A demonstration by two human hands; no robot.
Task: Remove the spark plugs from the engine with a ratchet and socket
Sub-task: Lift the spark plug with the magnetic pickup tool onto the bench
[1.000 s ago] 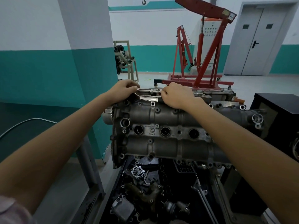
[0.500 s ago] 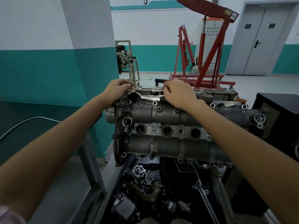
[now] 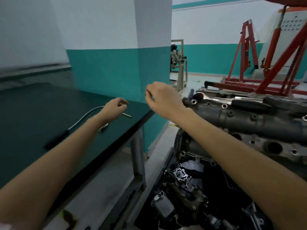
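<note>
The grey engine (image 3: 249,123) stands at the right, with round plug holes along its side. A chrome ratchet (image 3: 216,99) with a black handle lies along its top edge. My left hand (image 3: 114,108) hovers over the green table (image 3: 41,105) with curled fingers, just above a small brass-tipped metal piece (image 3: 127,115) lying on the table. Blur hides whether its fingertips pinch anything. My right hand (image 3: 162,98) hangs in the air left of the engine, fingers loosely curled, with nothing seen in it.
On the green table lie a long tool with a black grip (image 3: 57,138) and a bent silver shaft, plus a small silver socket (image 3: 104,126). A tray of loose engine parts (image 3: 182,193) sits below the engine. A red engine crane (image 3: 265,63) stands behind it.
Both hands have left the ratchet on top of the engine. My view has swung left, my left hand has gone over to the green table, and my right hand follows in the air.
</note>
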